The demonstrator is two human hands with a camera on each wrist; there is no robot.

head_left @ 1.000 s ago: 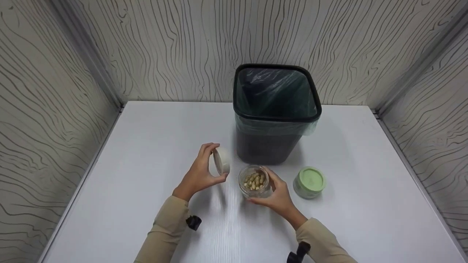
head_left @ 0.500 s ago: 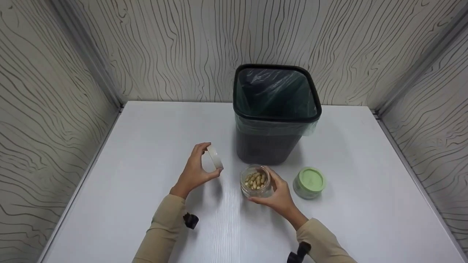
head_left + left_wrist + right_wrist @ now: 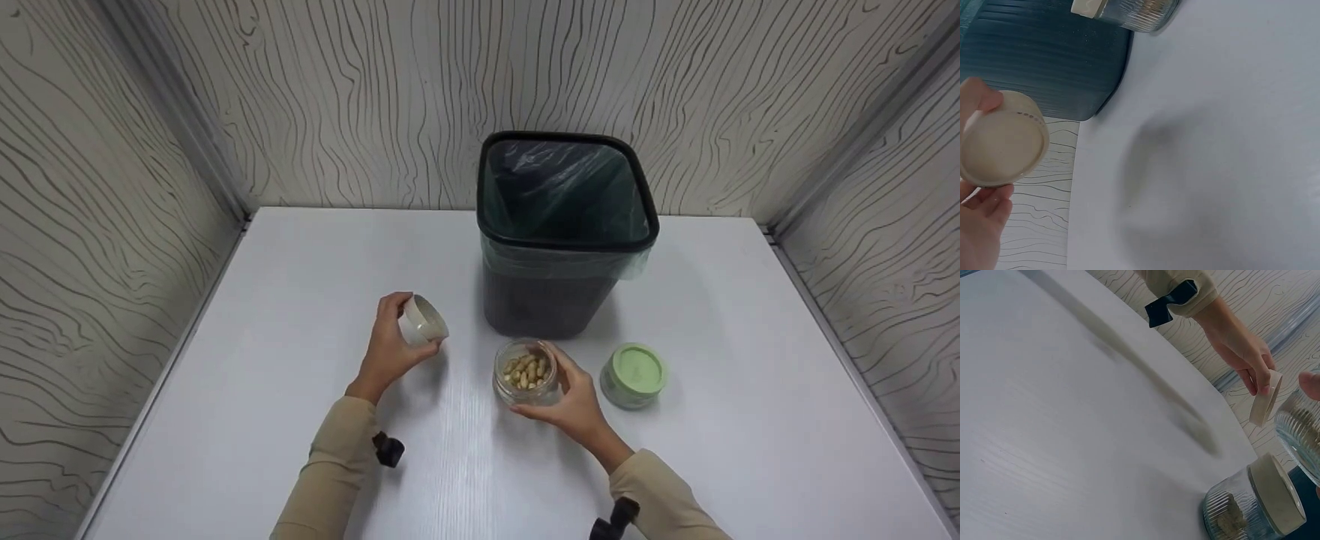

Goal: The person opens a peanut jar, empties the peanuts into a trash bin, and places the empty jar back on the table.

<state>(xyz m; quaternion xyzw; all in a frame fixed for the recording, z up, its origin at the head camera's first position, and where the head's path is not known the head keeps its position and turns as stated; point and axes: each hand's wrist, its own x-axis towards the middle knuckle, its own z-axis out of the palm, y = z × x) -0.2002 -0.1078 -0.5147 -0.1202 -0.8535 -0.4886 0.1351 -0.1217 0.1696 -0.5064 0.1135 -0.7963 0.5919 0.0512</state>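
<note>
My left hand (image 3: 386,345) pinches a pale cream lid (image 3: 427,321) by its edge, thumb below and fingers above. The lid is tilted, held up above the table; the left wrist view shows its round face (image 3: 1002,146). My right hand (image 3: 574,405) grips a ribbed clear glass jar (image 3: 501,384) from its right side, thumb at the front. That jar is uncovered and holds several peanuts (image 3: 526,371), apparently in their shells. Just right of this hand stands a second glass jar (image 3: 619,397) with a light green lid (image 3: 639,369) on; brownish contents show through its glass in the right wrist view.
A dark waste bin (image 3: 555,300) with a thin plastic liner stands behind the jars. The white table (image 3: 330,262) is bounded by walls (image 3: 375,97) with a wood-grain pattern at the back and sides.
My left hand has drawn to the left with the lid and turned it, so its hollow side now faces up and right. The right hand and jar have barely shifted.
</note>
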